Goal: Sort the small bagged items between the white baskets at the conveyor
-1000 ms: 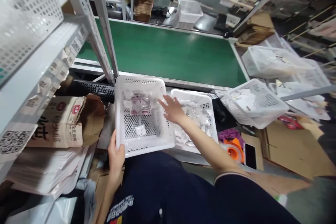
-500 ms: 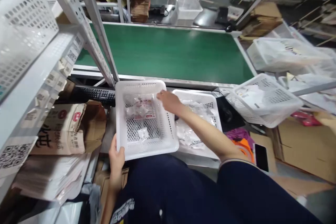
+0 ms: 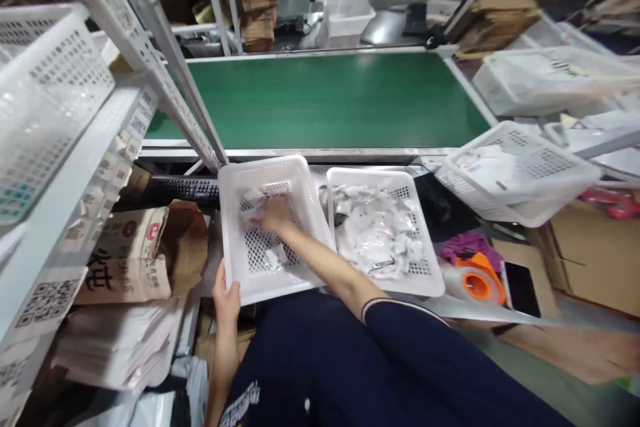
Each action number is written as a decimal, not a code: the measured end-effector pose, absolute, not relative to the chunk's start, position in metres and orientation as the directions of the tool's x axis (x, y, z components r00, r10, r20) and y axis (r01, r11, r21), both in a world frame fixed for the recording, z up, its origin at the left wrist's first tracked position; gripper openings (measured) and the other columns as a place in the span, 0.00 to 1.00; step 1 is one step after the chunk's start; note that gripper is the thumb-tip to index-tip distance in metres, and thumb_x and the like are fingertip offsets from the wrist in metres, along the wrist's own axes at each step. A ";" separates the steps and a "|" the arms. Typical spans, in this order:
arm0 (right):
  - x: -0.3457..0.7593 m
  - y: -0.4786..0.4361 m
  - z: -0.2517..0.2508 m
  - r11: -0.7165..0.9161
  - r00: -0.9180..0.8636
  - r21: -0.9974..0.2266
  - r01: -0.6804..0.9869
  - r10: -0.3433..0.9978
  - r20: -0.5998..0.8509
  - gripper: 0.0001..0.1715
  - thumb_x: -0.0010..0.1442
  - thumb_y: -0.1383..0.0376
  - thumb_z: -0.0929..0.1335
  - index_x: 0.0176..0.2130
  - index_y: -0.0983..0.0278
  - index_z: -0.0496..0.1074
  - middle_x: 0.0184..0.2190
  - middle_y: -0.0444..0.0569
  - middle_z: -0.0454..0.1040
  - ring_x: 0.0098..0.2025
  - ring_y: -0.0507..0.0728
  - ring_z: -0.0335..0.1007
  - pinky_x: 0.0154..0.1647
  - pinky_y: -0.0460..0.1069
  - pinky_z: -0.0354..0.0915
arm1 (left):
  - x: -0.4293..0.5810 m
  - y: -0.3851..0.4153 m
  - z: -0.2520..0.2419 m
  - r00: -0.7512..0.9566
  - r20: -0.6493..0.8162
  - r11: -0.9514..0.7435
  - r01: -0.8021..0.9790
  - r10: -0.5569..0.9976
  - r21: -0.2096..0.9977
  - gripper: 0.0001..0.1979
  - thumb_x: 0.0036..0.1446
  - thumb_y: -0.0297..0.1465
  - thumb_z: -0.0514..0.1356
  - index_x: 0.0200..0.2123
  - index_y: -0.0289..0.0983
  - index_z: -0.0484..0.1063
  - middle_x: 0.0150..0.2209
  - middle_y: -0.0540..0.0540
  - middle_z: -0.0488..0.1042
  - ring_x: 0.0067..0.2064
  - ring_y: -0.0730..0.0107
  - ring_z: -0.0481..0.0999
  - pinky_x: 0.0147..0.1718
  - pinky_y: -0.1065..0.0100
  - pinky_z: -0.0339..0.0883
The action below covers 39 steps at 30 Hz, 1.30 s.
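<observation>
A white perforated plastic basket (image 3: 260, 288) is in front of me, tilted slightly. My left hand (image 3: 227, 295) grips its left rim near the front corner, thumb on top. Inside this basket is my right hand (image 3: 274, 215), reaching down at clear plastic packets (image 3: 253, 199) towards the back; it is smeared by motion, so whether the fingers hold anything cannot be seen. Nearer the front, a small clear packet with a white label (image 3: 276, 255) lies on the basket floor. A second white basket (image 3: 434, 267) stands to the right, with many clear packets (image 3: 377, 230) in it.
Behind the baskets runs a green conveyor belt (image 3: 325, 100). A metal shelf post (image 3: 170, 80) and a black keyboard (image 3: 185, 188) are on the left, beside an opened carton (image 3: 130, 253). To the right are an orange tape roll (image 3: 475, 283), a phone (image 3: 521, 288) and another basket (image 3: 520, 173).
My right hand has moved from the basket's right rim down and left into it, over the packets. My left hand keeps its grip. The view has shifted, showing more of the right basket.
</observation>
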State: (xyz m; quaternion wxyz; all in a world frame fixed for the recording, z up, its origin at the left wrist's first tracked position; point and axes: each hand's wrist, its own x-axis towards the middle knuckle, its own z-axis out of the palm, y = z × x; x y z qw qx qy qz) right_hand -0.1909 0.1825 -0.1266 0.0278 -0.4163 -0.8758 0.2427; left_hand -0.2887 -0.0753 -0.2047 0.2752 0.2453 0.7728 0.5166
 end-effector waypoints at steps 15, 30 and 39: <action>0.001 0.211 -0.065 0.211 -0.274 -0.399 0.892 0.956 -0.108 0.18 0.72 0.66 0.64 0.57 0.67 0.75 0.56 0.61 0.76 0.61 0.65 0.70 0.62 0.60 0.68 | -0.302 -0.067 -0.228 -0.780 -0.231 0.286 -0.069 0.582 0.956 0.38 0.46 0.30 0.63 0.64 0.38 0.72 0.65 0.37 0.77 0.67 0.45 0.76 0.72 0.43 0.62; -0.239 0.219 -0.150 0.766 -0.841 -0.348 0.540 0.495 -0.216 0.23 0.71 0.57 0.73 0.61 0.64 0.74 0.62 0.55 0.74 0.62 0.65 0.74 0.62 0.66 0.74 | -0.297 -0.071 -0.229 -0.781 -0.111 0.213 0.030 0.615 0.977 0.37 0.46 0.29 0.60 0.63 0.30 0.73 0.63 0.30 0.78 0.65 0.45 0.78 0.67 0.49 0.71; -0.151 0.131 -0.168 0.844 -0.857 -0.291 0.451 0.317 -0.407 0.22 0.67 0.63 0.75 0.59 0.63 0.75 0.60 0.54 0.75 0.57 0.62 0.75 0.52 0.59 0.78 | -0.300 -0.072 -0.232 -0.768 -0.110 0.238 0.057 0.631 0.970 0.36 0.48 0.27 0.61 0.64 0.36 0.75 0.62 0.38 0.79 0.65 0.49 0.77 0.69 0.48 0.69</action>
